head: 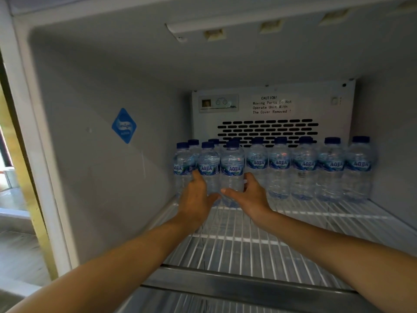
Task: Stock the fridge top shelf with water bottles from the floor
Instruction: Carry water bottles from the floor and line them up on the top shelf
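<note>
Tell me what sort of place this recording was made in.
Most likely the inside of an upright drinks fridge, perhaps a commercial cooler: a white wire shelf, a vented rear panel bearing a caution notice about moving parts, and water bottles lined up at the back.

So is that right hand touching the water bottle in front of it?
Touching. The head view shows the right hand with its thumb across the front of the water bottle and fingers curled round its side.
</note>
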